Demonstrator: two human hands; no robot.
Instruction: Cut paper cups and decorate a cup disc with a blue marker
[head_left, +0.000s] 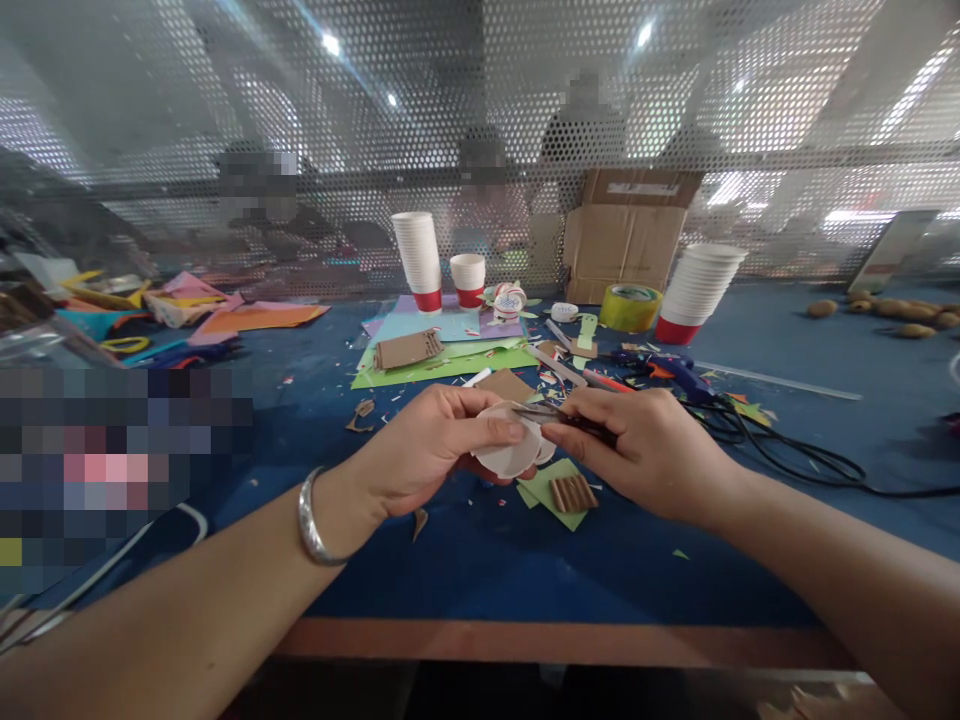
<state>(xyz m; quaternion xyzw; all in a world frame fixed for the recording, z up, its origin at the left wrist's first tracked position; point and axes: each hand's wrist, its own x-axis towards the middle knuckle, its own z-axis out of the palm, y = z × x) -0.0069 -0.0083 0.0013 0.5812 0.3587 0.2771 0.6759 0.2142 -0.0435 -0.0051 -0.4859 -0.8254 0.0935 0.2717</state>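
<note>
My left hand (442, 440), with a silver bangle at the wrist, pinches a round white paper piece (504, 455) between thumb and fingers. My right hand (630, 440) is closed around scissors (540, 410), whose blades lie at the upper right edge of the paper. The handles are mostly hidden by my fingers. Below the hands, a piece of corrugated cardboard (573, 494) rests on a green paper scrap (551, 512). Just behind them lies a flat brown cardboard piece (510, 387).
Paper cup stacks (417, 260) (697, 290) and yellow tape (631, 308) stand at the back, before a cardboard box (622, 240). A blue glue gun (675, 372) trails a black cable (780, 440) on the right. Coloured paper (262, 316) lies left; paper scraps litter the blue table (450, 590).
</note>
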